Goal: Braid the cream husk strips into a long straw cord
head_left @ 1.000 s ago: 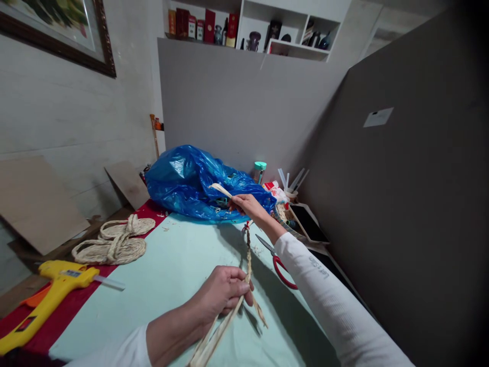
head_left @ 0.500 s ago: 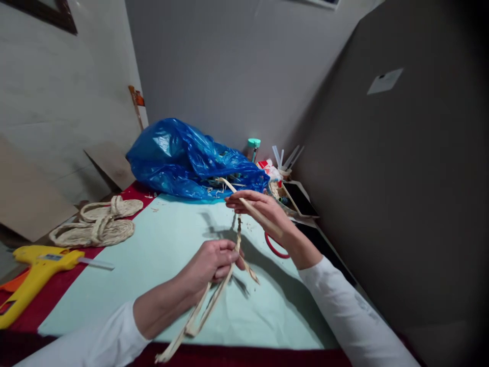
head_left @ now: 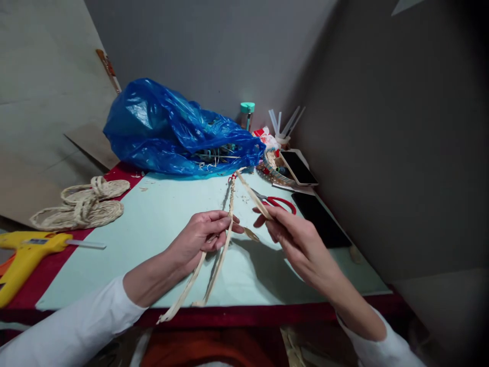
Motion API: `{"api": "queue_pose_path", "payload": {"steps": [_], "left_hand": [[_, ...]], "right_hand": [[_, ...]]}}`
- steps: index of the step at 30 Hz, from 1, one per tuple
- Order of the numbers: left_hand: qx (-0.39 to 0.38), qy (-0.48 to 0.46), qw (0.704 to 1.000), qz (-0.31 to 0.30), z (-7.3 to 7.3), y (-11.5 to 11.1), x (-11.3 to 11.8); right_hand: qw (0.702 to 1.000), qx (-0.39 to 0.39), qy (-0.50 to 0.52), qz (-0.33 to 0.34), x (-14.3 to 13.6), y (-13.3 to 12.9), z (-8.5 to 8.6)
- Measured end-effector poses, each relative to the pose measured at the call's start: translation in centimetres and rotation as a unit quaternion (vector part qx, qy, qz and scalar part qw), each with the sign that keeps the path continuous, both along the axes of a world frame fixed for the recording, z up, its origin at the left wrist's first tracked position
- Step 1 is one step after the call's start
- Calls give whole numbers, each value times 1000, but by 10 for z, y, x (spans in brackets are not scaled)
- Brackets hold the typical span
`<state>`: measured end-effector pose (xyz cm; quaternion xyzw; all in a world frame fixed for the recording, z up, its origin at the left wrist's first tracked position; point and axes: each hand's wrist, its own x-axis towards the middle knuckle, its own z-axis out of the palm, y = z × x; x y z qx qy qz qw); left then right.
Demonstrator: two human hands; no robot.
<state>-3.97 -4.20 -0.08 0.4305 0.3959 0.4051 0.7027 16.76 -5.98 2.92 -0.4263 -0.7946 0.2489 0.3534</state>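
My left hand pinches the lower end of a thin twisted straw braid, whose far end is at a small red tie. Loose pale strands hang from that hand toward the table's front edge. To the right, my right hand holds a separate flat straw strip between thumb and fingers; the strip points up and left, its tip near the red tie. A short strand end sticks out beside my left fingertips.
Red-handled scissors and a black phone lie at right. A blue plastic bag fills the back. Woven straw sandals and a yellow glue gun are at left. Behind the scissors sit a basket and a white-framed device.
The view has tilted down. My right hand has moved down and right from above the braid, and its fingers now grip the strip. My left hand keeps its hold on the braid.
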Motion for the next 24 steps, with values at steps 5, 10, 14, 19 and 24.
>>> {"api": "queue_pose_path", "payload": {"steps": [5,10,14,19,24], "left_hand": [[14,21,1000,-1,-2,2,0],[-8,26,1000,2,-3,2,-2],[-6,31,999,4,-2,0,-2],[-12,28,1000,0,-4,1,0],[-1,16,1000,-12,-4,1,0]], "right_hand": [[998,-29,-28,-44,-3,-18,-10],[988,-7,-130,-85,3,-24,-19],[985,-50,-157,-49,2,-32,-19],[989,-114,-92,-3,-12,-39,-18],[988,-112,-77,-67,-22,-26,-33]]}}
